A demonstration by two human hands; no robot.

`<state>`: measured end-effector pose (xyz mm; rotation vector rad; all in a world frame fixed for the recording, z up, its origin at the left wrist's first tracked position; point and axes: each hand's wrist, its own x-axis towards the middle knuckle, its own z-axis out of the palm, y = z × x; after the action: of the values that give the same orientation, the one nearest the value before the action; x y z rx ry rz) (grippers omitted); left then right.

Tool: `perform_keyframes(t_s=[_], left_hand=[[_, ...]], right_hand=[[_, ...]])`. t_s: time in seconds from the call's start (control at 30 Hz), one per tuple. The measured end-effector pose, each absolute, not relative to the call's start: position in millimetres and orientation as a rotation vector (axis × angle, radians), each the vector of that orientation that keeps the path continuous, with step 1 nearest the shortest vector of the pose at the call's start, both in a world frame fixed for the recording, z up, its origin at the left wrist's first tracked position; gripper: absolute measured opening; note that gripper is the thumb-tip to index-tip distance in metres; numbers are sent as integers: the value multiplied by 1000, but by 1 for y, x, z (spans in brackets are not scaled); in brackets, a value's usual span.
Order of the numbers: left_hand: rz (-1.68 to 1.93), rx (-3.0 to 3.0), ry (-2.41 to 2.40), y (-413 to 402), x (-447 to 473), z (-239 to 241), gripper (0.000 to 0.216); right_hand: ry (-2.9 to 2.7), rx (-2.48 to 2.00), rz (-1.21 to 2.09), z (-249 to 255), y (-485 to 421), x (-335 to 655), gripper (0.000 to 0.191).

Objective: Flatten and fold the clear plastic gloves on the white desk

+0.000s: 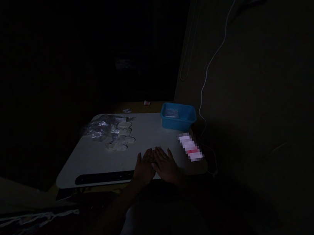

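Observation:
My left hand [144,170] and my right hand [166,167] are side by side at the front edge of a white table [93,163], their inner edges touching. Both hands have fingers stretched out, with nothing visible in them. Dim light hides whether the palms face up or down. Ahead and to the left are several small whitish, cloth-like pieces [118,144], beside crumpled clear plastic [101,127]. To the right of my right hand is a phone-shaped object [190,147] with a lit, pixelated surface.
A blue plastic basket [179,123] stands at the table's back right, with a clear packet [170,113] inside. Behind the table is a small reddish-white object [147,103]. A white cable [206,72] hangs along the right wall. The surroundings are very dark.

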<state>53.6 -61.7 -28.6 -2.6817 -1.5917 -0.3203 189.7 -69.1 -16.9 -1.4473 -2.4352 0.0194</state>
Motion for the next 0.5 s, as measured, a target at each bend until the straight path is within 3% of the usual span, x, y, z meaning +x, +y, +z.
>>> perform_keyframes(t_s=[0.5], left_hand=[[-177,-2686,-1652,-64,56,-18,55]], right_hand=[[-2487,-1536,48,-14,-69,188,56]])
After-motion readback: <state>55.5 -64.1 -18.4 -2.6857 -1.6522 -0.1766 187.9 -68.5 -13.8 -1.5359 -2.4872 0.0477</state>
